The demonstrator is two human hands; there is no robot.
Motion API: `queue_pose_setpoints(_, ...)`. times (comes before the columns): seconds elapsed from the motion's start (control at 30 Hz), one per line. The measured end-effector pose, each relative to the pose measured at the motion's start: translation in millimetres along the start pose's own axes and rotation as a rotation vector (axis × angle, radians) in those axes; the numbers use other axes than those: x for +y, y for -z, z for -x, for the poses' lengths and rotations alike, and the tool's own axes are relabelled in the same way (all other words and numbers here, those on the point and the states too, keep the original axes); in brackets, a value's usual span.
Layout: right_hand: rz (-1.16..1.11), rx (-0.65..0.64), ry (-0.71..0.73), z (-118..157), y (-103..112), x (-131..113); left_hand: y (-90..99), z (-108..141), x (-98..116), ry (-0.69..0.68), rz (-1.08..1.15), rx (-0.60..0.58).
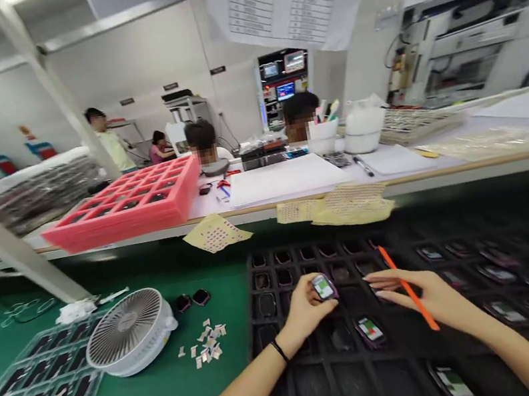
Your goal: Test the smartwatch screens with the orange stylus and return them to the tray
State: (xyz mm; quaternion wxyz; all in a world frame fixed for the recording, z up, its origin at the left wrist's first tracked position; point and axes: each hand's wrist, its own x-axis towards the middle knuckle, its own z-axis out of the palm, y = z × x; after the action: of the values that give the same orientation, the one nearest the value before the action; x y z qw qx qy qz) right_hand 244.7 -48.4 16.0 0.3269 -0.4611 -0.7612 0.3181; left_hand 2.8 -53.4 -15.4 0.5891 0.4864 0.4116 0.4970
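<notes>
Between the thumb and fingers of my left hand (308, 309) is a watch case (323, 287) with a lit green and white screen, raised over the black compartment tray (312, 360). My right hand (426, 296) has an orange pry stick (408, 289) slanting across it, held among the fingers. Its fingertips point left, close above the tray's cells. One lit watch case (370, 330) lies in a cell just below the hands, and another watch case (452, 383) shows nearer to me. Several dark watch cases fill the far rows.
Left on the green mat stand a round fan (129, 332), a clear blister tray (31, 382) of dark parts, two small watch cases (193, 299) and scattered white tabs (209, 346). A shelf above carries a pink foam tray (123, 204) and papers (286, 177). People sit beyond.
</notes>
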Motion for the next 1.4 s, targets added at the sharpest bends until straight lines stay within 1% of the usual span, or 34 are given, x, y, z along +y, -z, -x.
queue_pose_setpoints(0.1, 0.089, -0.161, -0.019, 12, -2, -1, 2.1, -1, 0, -0.018, -0.15, -0.022)
queue_pose_setpoints(0.17, 0.118, -0.255, -0.023, 16, -8, 1, 2.3, 0, -1, -0.025, -0.184, -0.044)
queue_pose_setpoints(0.3, 0.181, -0.38, -0.023, 15, -21, 3, 0.8, 3, -5, -0.025, -0.178, -0.054)
queue_pose_setpoints(0.43, 0.21, -0.469, -0.013, 4, -26, 4, -0.1, 5, -4, -0.021, -0.186, -0.045)
queue_pose_setpoints(0.57, 0.2, -0.449, -0.024, 0, -29, 9, -1.0, 7, -2, -0.015, -0.192, -0.042)
queue_pose_setpoints(0.8, 0.146, -0.332, 0.031, 2, -34, 16, -0.9, 6, -7, 0.004, -0.139, -0.015)
queue_pose_setpoints(0.93, 0.223, -0.344, 0.047, 1, -34, 22, -0.4, 5, -10, 0.007, -0.121, -0.023)
queue_pose_setpoints(1.03, 0.252, -0.363, 0.057, -1, -36, 29, -0.1, 5, -11, 0.013, -0.119, -0.007)
queue_pose_setpoints(1.23, 0.224, -0.359, 0.077, -5, -41, 30, 0.9, 6, -8, 0.022, -0.111, -0.002)
queue_pose_setpoints(1.4, 0.104, -0.283, 0.076, -4, -39, 28, 1.6, 4, -8, 0.028, -0.088, 0.03)
